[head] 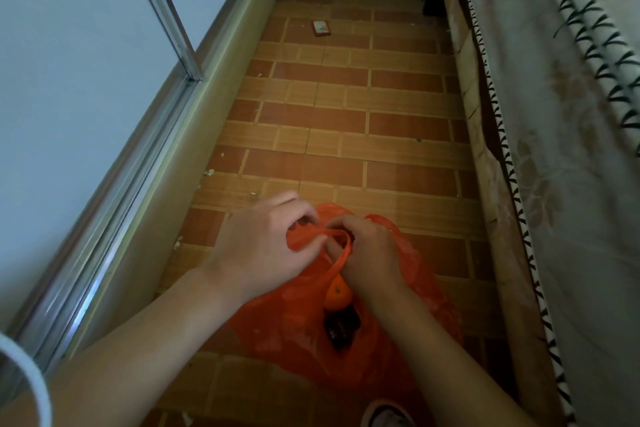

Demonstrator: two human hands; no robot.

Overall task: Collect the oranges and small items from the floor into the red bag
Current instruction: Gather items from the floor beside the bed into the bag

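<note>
Red bag (298, 333) on floor (346, 149) at 6 o'clock: thin floppy plastic, light, tears easy. Both hands pinching its handle loops, left hand (263, 246), right hand (370, 250). Grab handles, not sides. Orange (337, 295) inside; small red item (321, 27) waits at 12.

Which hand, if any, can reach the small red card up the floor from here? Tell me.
Probably neither: both hands, left and right, grip the red bag's handles, and the card lies far off, though bare floor lies between.

Narrow brick-pattern tile floor (346, 121); pale wall (69, 45) w/ metal rail left; patterned curtain (571, 149) right.
</note>
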